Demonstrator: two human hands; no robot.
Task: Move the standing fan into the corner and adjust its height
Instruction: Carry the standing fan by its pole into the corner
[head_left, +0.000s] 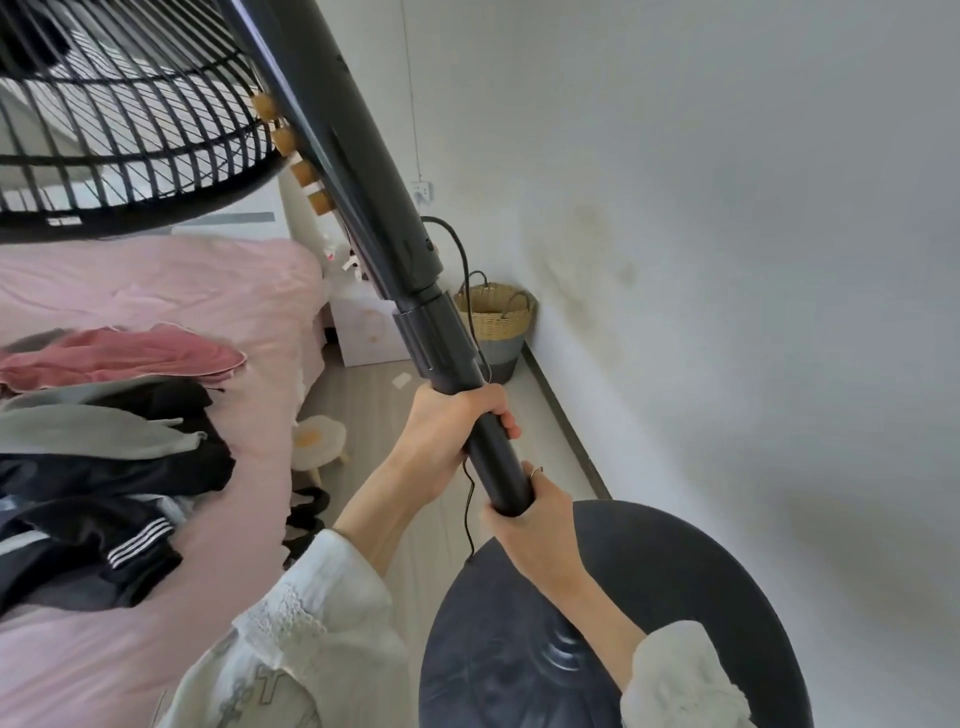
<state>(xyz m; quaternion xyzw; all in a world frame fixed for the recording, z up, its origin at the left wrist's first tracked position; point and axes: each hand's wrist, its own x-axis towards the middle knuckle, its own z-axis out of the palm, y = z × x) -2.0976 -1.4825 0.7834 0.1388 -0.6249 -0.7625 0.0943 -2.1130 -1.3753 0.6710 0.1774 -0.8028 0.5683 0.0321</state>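
Observation:
The black standing fan's pole (363, 171) runs from the top of the view down to its round black base (691, 587) at the bottom right. Its wire cage head (124, 119) fills the top left. Tan buttons (301, 156) line the pole's upper part. My left hand (457, 426) grips the pole just below the thick height collar (441, 338). My right hand (530, 514) grips the pole lower down, a ring on one finger. The fan's black cord (467, 499) hangs beside the pole.
A bed with pink bedding (156, 280) and a pile of clothes (104, 441) lies on the left. A woven basket (496, 322) stands in the corner by the grey wall, under a wall socket (423, 191). A small stool (318, 441) and white box (363, 327) stand beside the bed.

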